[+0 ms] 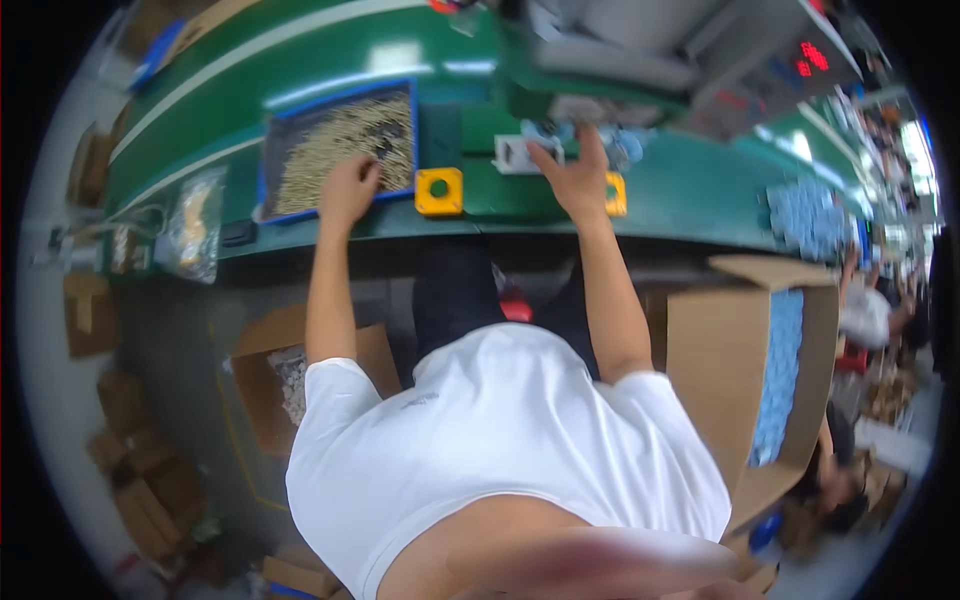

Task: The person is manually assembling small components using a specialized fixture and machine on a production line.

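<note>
My left hand point(348, 188) is over the near right part of a blue-rimmed tray point(414, 140), its fingers curled together among many small brass-coloured pieces point(318, 160). Whatever is between those fingertips is too small to make out. My right hand point(580, 178) reaches toward the underside of a grey machine point(620, 50), thumb and forefinger spread apart. A pale grey block-like part point(514, 156) lies just left of its thumb. Light blue pieces point(625, 148) sit beyond the fingers, partly hidden. One yellow block with a round hole point(439, 191) stands between my hands; another yellow block point(616, 194) is beside my right wrist.
The green bench point(690, 205) holds a blue pile of parts point(805, 215) at right and a clear bag point(200, 225) at left. Below, a carton of blue parts point(710, 370) stands right and an open carton point(262, 385) left. People are at the far right.
</note>
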### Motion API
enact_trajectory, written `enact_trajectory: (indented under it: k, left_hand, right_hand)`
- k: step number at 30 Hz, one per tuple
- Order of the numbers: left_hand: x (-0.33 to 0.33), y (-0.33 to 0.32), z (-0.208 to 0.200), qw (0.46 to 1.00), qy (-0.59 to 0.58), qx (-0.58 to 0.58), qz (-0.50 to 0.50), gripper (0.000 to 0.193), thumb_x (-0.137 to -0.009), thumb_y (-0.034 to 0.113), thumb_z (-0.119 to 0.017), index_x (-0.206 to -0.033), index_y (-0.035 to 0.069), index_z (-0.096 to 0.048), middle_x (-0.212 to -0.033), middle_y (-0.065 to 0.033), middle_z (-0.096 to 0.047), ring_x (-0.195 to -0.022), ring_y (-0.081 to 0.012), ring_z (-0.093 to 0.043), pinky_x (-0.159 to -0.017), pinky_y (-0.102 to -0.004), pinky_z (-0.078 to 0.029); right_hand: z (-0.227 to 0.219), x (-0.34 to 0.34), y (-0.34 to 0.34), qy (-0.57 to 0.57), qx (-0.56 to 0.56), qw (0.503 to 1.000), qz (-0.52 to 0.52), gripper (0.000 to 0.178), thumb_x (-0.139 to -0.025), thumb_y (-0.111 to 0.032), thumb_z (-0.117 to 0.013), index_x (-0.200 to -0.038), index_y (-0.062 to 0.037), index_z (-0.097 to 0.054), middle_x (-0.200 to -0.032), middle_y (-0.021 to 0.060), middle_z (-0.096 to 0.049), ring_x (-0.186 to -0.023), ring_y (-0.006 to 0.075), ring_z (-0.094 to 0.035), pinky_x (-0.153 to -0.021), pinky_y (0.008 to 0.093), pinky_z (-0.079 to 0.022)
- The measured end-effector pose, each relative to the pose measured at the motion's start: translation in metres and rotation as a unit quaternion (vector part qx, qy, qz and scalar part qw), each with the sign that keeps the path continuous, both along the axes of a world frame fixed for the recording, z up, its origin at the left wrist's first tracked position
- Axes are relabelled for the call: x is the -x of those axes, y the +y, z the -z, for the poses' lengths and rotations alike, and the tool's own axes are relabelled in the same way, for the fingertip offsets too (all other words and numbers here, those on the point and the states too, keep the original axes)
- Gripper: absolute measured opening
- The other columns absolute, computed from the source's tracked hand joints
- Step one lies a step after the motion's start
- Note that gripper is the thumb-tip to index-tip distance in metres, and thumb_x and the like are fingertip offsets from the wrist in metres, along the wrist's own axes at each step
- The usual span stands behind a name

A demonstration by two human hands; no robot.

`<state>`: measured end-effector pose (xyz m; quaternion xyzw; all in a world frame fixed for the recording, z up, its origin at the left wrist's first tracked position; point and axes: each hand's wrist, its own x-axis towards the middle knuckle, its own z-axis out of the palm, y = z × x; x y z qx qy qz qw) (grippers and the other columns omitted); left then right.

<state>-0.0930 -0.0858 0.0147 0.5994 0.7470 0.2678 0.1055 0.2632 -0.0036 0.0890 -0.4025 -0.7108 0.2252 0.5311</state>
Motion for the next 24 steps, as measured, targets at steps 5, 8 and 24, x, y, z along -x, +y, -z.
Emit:
enact_trajectory:
  k: [5, 8, 24]
  left_hand:
    - [-0.004, 0.004, -0.003, 1.000, 0.014, 0.020, -0.016, 0.022, -0.094, 0.029, -0.066, -0.101, 0.009, -0.073, -0.093, -0.0137, -0.073, -0.087, -0.0332, -0.071, -0.075, -0.0437, -0.054]
    - [-0.009, 0.007, -0.001, 0.999, 0.030, -0.011, -0.010, 0.023, -0.096, 0.029, -0.066, -0.104, 0.009, -0.073, -0.090, -0.0124, -0.073, -0.080, -0.0288, -0.071, -0.072, -0.0386, -0.054]
    - [-0.009, 0.000, 0.000, 0.998, 0.056, -0.008, -0.021, 0.024, -0.096, 0.031, -0.067, -0.102, 0.009, -0.074, -0.086, -0.0120, -0.073, -0.078, -0.0285, -0.072, -0.070, -0.0381, -0.054]
  right_hand:
    - [0.006, -0.006, 0.005, -0.073, -0.061, 0.994, 0.046, 0.056, -0.076, -0.019, -0.089, -0.120, 0.0032, -0.062, -0.116, 0.0173, -0.066, -0.108, 0.0356, -0.064, -0.093, 0.0416, -0.051]
    - [0.006, -0.010, 0.004, -0.063, -0.073, 0.994, 0.044, 0.058, -0.075, -0.019, -0.090, -0.121, 0.0022, -0.062, -0.120, 0.0172, -0.065, -0.111, 0.0365, -0.065, -0.094, 0.0417, -0.052]
    - [0.013, -0.012, -0.001, -0.043, -0.107, 0.992, 0.046, 0.059, -0.073, -0.023, -0.092, -0.120, 0.0006, -0.066, -0.115, 0.0157, -0.069, -0.107, 0.0336, -0.067, -0.092, 0.0411, -0.053]
